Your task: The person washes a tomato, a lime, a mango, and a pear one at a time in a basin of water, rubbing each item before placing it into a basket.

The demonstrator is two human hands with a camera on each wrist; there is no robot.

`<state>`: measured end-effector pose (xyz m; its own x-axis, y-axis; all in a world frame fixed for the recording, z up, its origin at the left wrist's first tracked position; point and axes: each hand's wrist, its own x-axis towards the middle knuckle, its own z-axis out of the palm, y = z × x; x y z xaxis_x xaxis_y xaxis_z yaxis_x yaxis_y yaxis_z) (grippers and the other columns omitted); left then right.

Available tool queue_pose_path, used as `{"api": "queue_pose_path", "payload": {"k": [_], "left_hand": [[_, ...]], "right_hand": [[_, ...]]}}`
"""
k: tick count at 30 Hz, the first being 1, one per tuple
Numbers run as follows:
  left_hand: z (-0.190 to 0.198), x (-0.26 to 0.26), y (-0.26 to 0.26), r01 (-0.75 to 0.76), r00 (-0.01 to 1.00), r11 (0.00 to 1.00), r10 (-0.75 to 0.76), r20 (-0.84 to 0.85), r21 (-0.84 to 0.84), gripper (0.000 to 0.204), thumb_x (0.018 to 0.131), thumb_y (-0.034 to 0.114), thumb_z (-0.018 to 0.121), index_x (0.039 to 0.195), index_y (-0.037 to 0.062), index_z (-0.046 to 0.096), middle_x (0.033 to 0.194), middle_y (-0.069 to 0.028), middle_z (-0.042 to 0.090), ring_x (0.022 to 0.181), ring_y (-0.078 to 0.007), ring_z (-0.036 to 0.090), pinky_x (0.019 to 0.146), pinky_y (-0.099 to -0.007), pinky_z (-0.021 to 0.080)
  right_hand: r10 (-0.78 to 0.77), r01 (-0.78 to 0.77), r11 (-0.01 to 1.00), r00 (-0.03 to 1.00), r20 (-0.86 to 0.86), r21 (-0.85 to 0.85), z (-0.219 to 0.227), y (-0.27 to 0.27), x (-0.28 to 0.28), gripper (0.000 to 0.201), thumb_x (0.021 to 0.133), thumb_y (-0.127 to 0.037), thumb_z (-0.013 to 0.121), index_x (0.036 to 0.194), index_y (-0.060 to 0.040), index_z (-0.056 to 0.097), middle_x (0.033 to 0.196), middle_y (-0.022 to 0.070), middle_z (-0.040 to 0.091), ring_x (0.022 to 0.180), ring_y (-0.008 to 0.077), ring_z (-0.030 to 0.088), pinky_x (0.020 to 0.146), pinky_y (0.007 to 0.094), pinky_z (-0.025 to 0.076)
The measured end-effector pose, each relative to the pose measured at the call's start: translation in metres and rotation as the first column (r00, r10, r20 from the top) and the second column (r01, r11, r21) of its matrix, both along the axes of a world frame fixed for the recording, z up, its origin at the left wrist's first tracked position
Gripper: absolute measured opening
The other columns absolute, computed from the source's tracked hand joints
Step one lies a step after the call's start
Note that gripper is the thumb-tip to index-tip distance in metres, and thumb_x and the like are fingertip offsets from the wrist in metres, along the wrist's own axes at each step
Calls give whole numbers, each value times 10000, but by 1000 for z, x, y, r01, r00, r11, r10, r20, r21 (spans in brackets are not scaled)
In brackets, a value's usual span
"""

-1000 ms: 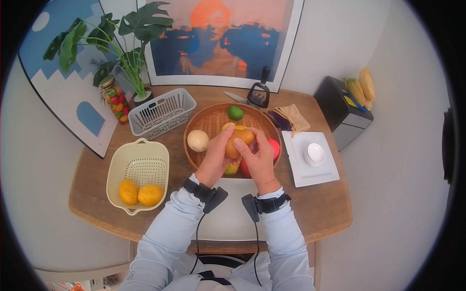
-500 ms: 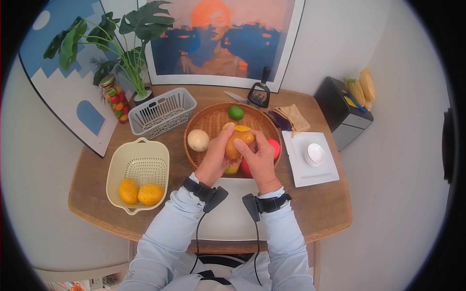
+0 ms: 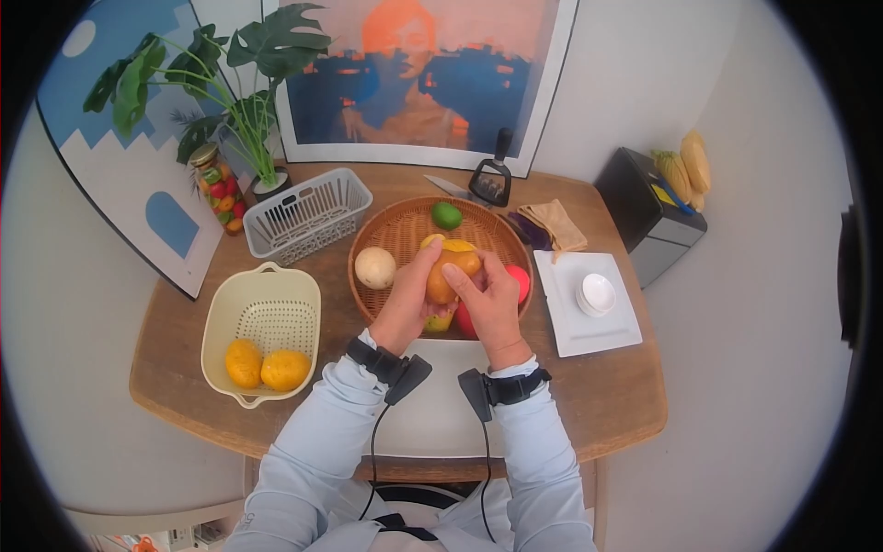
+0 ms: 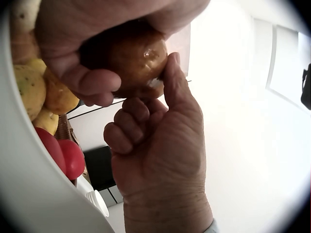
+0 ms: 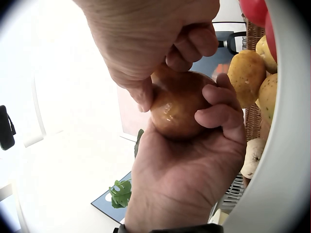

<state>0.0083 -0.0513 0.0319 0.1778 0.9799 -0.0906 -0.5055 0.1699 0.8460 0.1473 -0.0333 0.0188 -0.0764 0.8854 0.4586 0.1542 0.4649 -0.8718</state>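
Note:
Both hands are together over the round wicker basket (image 3: 501, 216). Between them is a glossy orange-brown mango (image 3: 451, 276). My left hand (image 3: 402, 308) cradles it, fingers curled round its side in the right wrist view. My right hand (image 3: 497, 308) pinches the narrower end, thumb (image 5: 142, 97) against the skin and the other fingers folded in. Inside the basket are a green fruit (image 3: 447, 215), a pale round one (image 3: 375, 267), red ones (image 3: 465, 322) and yellow speckled fruits (image 5: 246, 77), partly hidden by my hands.
A cream colander (image 3: 308, 308) with two yellow mangoes (image 3: 285, 370) stands left; behind it is a grey basket (image 3: 349, 189). A white tray (image 3: 414, 423) lies in front. White bowls (image 3: 598, 293) sit on a square plate (image 3: 570, 336). A knife (image 3: 445, 185) lies at the back.

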Motion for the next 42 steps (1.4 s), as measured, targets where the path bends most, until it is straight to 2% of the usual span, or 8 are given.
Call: {"api": "queue_pose_path", "payload": {"k": [19, 24, 27, 30, 33, 36, 39, 42], "left_hand": [[-3, -1, 2, -12, 999, 1000, 12, -35, -5, 478, 998, 561, 420, 1120, 133, 596, 859, 12, 639, 629, -84, 560, 490, -191, 370], [-4, 1, 2, -56, 998, 998, 56, -32, 13, 474, 1000, 551, 427, 1136, 130, 598, 903, 16, 644, 705, -82, 585, 532, -197, 401], [-3, -2, 1, -19, 998, 998, 23, -51, 63, 435, 996, 506, 477, 1160, 119, 587, 1011, -7, 641, 824, -91, 611, 597, -210, 456], [-1, 6, -3, -151, 975, 984, 164, -151, 91, 389, 997, 432, 519, 1191, 97, 565, 1120, -45, 610, 913, -111, 612, 657, -221, 492], [-15, 13, 2, -230, 869, 855, 396, -298, 466, 370, 996, 368, 545, 1229, 80, 538, 1167, -69, 572, 975, -130, 599, 683, -235, 511], [-12, 15, 4, -216, 841, 775, 456, -290, 594, 377, 1022, 383, 489, 1242, 80, 528, 1117, -66, 570, 900, -123, 592, 622, -229, 488], [-5, 10, -2, -206, 971, 947, 229, -68, 247, 372, 1039, 365, 457, 1220, 49, 532, 1002, -60, 577, 732, -91, 579, 518, -224, 450], [-13, 3, 2, -152, 988, 984, 155, -23, 94, 394, 1051, 401, 409, 1220, 68, 534, 976, -56, 571, 677, -81, 556, 477, -219, 411]], "right_hand": [[7, -7, 1000, 1000, 4, -8, 8, -6, -2, 509, 858, -373, 765, 1099, 50, 613, 660, 9, 559, 548, 57, 517, 480, 216, 424], [-35, 36, 999, 998, 46, -14, 6, -3, 0, 447, 867, -368, 749, 1010, 36, 623, 642, 40, 562, 561, 96, 546, 511, 256, 444], [-77, 81, 996, 992, 102, -34, 3, 0, 3, 391, 890, -354, 720, 947, 22, 628, 657, 80, 589, 594, 148, 585, 553, 298, 464], [-129, 131, 991, 988, 80, -25, -1, 3, 5, 353, 922, -338, 677, 930, 13, 640, 683, 122, 620, 627, 222, 615, 596, 341, 482], [-145, 146, 989, 988, 50, -22, -5, 6, 4, 339, 943, -332, 648, 988, 4, 645, 757, 158, 651, 680, 285, 632, 646, 367, 495], [-149, 144, 982, 988, 36, 121, -1, 3, -2, 362, 940, -341, 651, 1073, -4, 633, 840, 171, 664, 736, 301, 640, 685, 369, 503], [-155, 124, 960, 981, 112, 250, 14, -9, -4, 394, 928, -349, 665, 1117, -6, 615, 887, 171, 657, 782, 298, 641, 712, 366, 506], [-208, 139, 925, 964, 165, 354, 14, -9, -5, 383, 923, -345, 669, 1077, 1, 615, 861, 172, 641, 782, 304, 634, 712, 369, 503]]}}
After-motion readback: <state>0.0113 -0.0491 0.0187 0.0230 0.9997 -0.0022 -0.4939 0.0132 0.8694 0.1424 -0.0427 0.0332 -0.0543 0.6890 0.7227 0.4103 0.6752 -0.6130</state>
